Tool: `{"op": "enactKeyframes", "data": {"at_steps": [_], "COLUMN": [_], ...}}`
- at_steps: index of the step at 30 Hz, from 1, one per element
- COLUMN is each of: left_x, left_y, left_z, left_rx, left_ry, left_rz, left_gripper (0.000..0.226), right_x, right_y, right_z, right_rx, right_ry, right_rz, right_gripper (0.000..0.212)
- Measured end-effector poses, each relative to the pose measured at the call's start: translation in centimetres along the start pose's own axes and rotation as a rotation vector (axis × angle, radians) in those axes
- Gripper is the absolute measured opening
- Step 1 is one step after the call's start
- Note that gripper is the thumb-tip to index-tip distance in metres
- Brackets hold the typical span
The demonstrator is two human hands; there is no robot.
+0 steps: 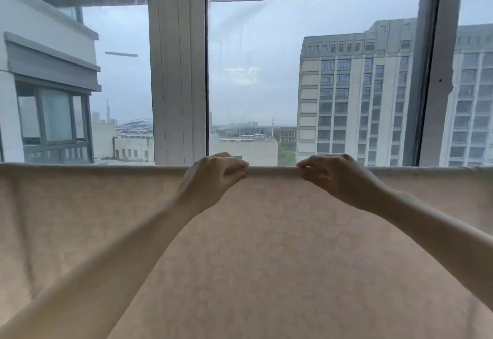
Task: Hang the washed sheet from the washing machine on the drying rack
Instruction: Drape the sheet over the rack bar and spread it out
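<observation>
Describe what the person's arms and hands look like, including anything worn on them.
Both arms are bare as far as the picture shows: no sleeves or cuffs in view. The left hand and right hand wear no gloves, and no rings, watch or bracelets show on the fingers or wrists. The forearms are slim and enter from the bottom corners. The nails look short, without visible polish.

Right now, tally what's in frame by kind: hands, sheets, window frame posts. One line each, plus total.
Hands: 2, the left hand and the right hand, each pinching the top fold of the sheet.
Sheets: 1, a pale pink sheet draped across the whole width.
Window frame posts: 2, a white post and a grey post.
Total: 5
</observation>
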State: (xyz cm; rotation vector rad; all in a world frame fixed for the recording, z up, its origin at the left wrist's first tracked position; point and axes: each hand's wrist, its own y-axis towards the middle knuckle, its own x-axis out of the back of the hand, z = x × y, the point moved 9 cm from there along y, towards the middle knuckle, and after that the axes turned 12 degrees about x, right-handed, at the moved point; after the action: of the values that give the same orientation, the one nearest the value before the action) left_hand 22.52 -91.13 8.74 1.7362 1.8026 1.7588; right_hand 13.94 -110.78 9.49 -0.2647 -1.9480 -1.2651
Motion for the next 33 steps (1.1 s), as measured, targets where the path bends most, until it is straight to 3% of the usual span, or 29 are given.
{"op": "enactKeyframes", "data": {"at_steps": [11, 18, 21, 23, 26, 31, 33], "left_x": [-3.9, -4.4, -4.1, -4.3, -5.6, -6.3, -6.8], "left_y": [0.4, 0.7, 2.0, 3.4, 3.9, 3.1, 3.2], "left_z": [-6.3, -6.7, -6.3, -5.6, -5.1, -6.8, -7.7], "left_rx": [-0.046, -0.06, -0.014, 0.046, 0.064, -0.06, -0.093], "left_ry": [-0.049, -0.065, -0.098, -0.146, -0.104, 0.013, 0.007], "left_rz": [0.058, 0.017, 0.02, 0.056, 0.172, 0.191, 0.201], "left_gripper": [0.026, 0.026, 0.027, 0.023, 0.027, 0.032, 0.031], "right_x": [3.6, 3.7, 4.3, 3.5, 0.8, 2.2, 2.6], "right_y": [-4.2, -3.2, -1.3, 0.0, -0.3, -2.8, -3.2], "right_z": [-4.0, -3.3, -4.9, -7.2, -9.5, -10.5, -9.1], "right_rx": [-0.088, -0.024, -0.072, -0.181, -0.318, -0.378, -0.312], "right_ry": [0.061, -0.137, -0.172, -0.107, 0.103, 0.129, 0.1], "right_rz": [-0.083, -0.045, -0.119, -0.049, 0.219, 0.194, 0.166], "right_gripper": [0.016, 0.016, 0.015, 0.011, 0.01, 0.028, 0.017]}}
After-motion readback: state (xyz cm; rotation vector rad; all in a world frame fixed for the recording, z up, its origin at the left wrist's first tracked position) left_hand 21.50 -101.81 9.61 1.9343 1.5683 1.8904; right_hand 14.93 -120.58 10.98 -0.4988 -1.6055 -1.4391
